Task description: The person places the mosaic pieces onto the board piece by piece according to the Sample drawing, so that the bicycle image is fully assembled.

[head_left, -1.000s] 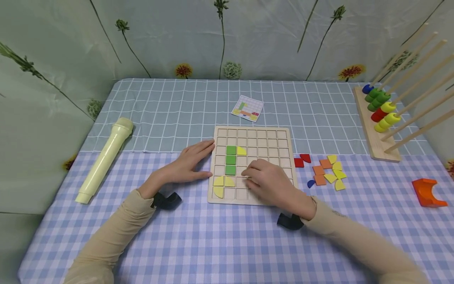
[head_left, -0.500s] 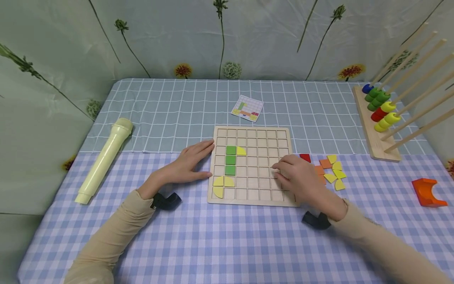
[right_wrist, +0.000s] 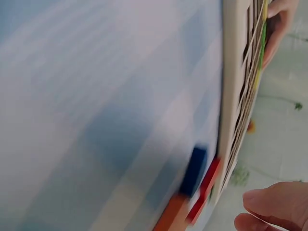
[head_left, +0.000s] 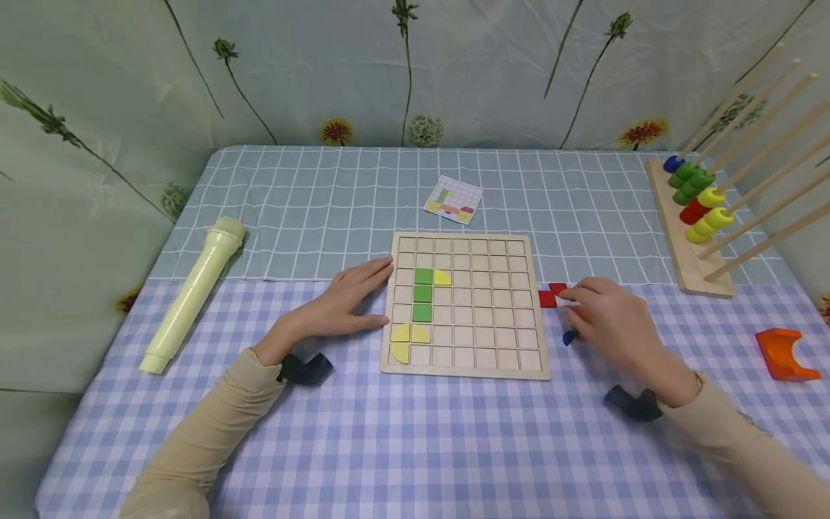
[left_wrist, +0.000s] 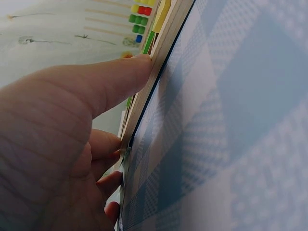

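The wooden grid board (head_left: 468, 306) lies flat on the checked tablecloth (head_left: 402, 440), and its square cells hold three green squares (head_left: 422, 294) stacked in a column, a yellow quarter-round (head_left: 442, 277) just right of the top green one, and three yellow quarter-rounds (head_left: 405, 339) grouped at the lower left corner; the other cells are bare wood. The left hand (head_left: 342, 301) rests flat with straight, relaxed fingers against the board's left edge, holding nothing. The right hand (head_left: 612, 317) hovers just right of the board over the loose pieces, fingers bent downward; whether it pinches a piece cannot be told, since it covers most of the pile. Beside its fingertips lie red pieces (head_left: 552, 294) and a small blue piece (head_left: 568, 336). The left wrist view adds what the head view lacks: the thumb (left_wrist: 108, 82) presses directly on the board's rim (left_wrist: 159, 57), and the fingers curl lightly under its edge. The right wrist view, blurred, shows the blue piece (right_wrist: 193, 166), a red piece (right_wrist: 208, 185) and an orange piece (right_wrist: 171, 214) lying close beside the board's edge (right_wrist: 233, 96), with fingertips (right_wrist: 276, 204) above them, apart from the pieces.
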Demonstrator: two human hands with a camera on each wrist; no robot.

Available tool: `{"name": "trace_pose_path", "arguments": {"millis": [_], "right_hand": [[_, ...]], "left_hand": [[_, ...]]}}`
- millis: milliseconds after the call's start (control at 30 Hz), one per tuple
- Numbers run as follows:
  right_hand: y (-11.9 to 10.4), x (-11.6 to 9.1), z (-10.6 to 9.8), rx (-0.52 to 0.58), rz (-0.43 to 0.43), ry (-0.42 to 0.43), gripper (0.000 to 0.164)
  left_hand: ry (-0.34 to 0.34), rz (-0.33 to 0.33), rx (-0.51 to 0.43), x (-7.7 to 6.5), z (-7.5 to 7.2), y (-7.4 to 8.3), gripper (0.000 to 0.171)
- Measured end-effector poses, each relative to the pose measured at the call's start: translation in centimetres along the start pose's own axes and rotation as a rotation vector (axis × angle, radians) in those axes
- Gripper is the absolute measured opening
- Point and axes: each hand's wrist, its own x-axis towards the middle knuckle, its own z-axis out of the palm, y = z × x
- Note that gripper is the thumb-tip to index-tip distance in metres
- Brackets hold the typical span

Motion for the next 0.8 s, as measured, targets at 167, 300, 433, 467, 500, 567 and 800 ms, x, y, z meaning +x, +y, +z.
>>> {"name": "trace_pose_path", "arguments": {"millis": [167,300,433,467,500,567,800], "right_hand": [[1.5,-0.6,-0.6,-0.050,0.076,-0.056,0.023],[2.6,-0.9,-0.7,-0.077,0.125,-0.086,0.024],[3.7,-0.9,-0.8,-0.097,0.149,-0.124,0.026],[3.9,-0.9,-0.8,-0.097,0.160,-0.143,0.026],[4.1,-0.8,-0.8,-0.099,0.167,-0.159,0.027],[4.5,-0.7,-0.8,-0.102,0.183,-0.191,0.028],[5.6,-0.4,-0.7,-0.087,0.228,-0.277,0.025]], "left_hand": [[-0.001,-0.001,0.002,0.0,0.0,0.0,0.084],[-0.003,-0.004,0.003,0.0,0.0,0.0,0.084],[-0.005,-0.009,0.003,-0.1,0.0,0.0,0.084],[-0.005,-0.009,0.002,-0.1,0.0,0.0,0.084],[-0.005,-0.009,0.003,-0.1,0.0,0.0,0.084],[-0.005,-0.009,0.004,-0.1,0.0,0.0,0.084],[-0.007,-0.009,0.005,-0.1,0.0,0.1,0.084]]}}
